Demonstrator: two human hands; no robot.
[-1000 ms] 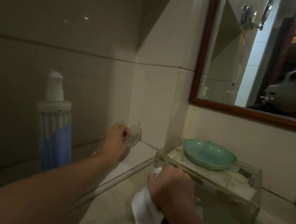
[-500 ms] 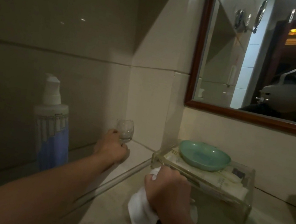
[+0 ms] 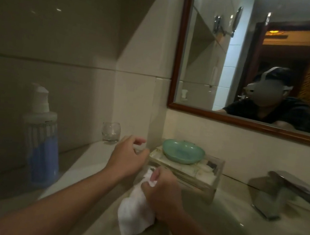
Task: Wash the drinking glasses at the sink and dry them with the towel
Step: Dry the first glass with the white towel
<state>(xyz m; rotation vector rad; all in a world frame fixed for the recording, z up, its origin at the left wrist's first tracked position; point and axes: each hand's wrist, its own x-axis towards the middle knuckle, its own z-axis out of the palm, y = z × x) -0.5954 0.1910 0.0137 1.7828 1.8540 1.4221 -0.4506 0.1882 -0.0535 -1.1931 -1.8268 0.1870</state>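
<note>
On ledge (image 3: 88, 153), glass (image 3: 110, 132) upright; left hand (image 3: 128, 153) empty, loosely curled; towel (image 3: 136, 211) gripped by right hand (image 3: 161, 192), to be kept dry

It was a bathroom: glossy tiled walls (image 3: 77, 41) rose round a pale vanity counter (image 3: 236, 202), a wood-framed mirror (image 3: 204, 64) hung above its back edge, a chrome faucet (image 3: 288, 189) stood towards its right, and a green soap dish (image 3: 183, 151) and a pump bottle (image 3: 43, 141) sat towards its left.

Clear glass tumbler (image 3: 110, 132), white cloth towel (image 3: 135, 213), shiny metal faucet (image 3: 287, 195), glossy tiles (image 3: 62, 33)
</note>
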